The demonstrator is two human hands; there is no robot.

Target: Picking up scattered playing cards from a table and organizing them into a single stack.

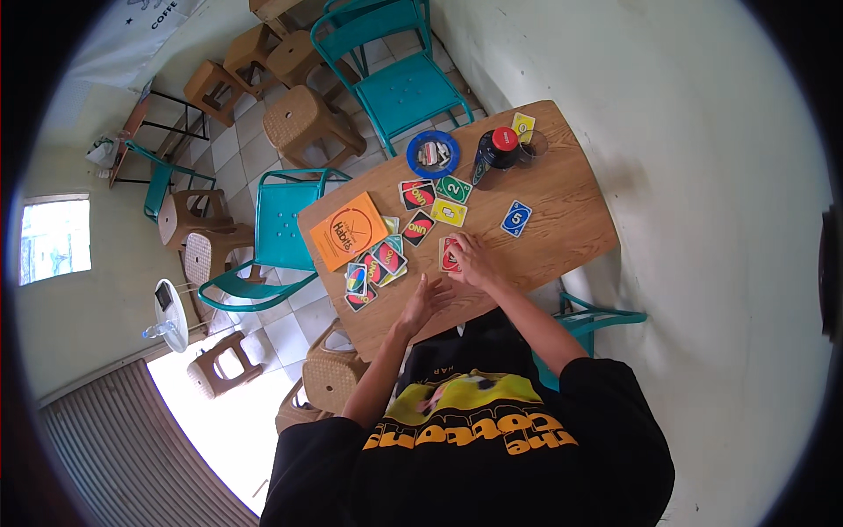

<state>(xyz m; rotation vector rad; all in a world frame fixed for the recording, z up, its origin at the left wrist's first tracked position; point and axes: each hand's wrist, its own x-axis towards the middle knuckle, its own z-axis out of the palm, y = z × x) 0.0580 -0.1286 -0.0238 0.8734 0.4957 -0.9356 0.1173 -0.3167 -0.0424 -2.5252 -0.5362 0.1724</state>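
1. R hand (474, 262): on my feed it's over the red card (447, 257), fingers bent and close together, covering the card's right part. Can't tell if that's a pinch or just contact; fingertips' undersides are hidden.
2. L hand (428, 305): near the table's near edge, fingers loosely spread, nothing seen in it.
3. Loc: red card lies on the wood-look table (566, 189), roughly in front of the person's chest, its left part showing past the R hand. Can't tell if it's one card or a small pile.
4. Feel (my est.): v. light, thin, springy; stiff enough to stay flat, bends under a firm squeeze. Coated face prob. slides easily on the smooth tabletop.
5. Hold: I'd take it by opp. long edges, thumb vs. fingers, or get a nail under a corner. If it's a pile, I'd square the sides & grip full depth, else the top ones may slip off.
6. Fragility: low; main risk is creased corners, or a wet patch.
7. Nearby: blue card (516, 220) lies alone to the right; yellow card (450, 212) is beyond the red one; loose cards (389, 257) overlap to the left, near the orange booklet (349, 230). Dark bottle (489, 164) stands farther off.
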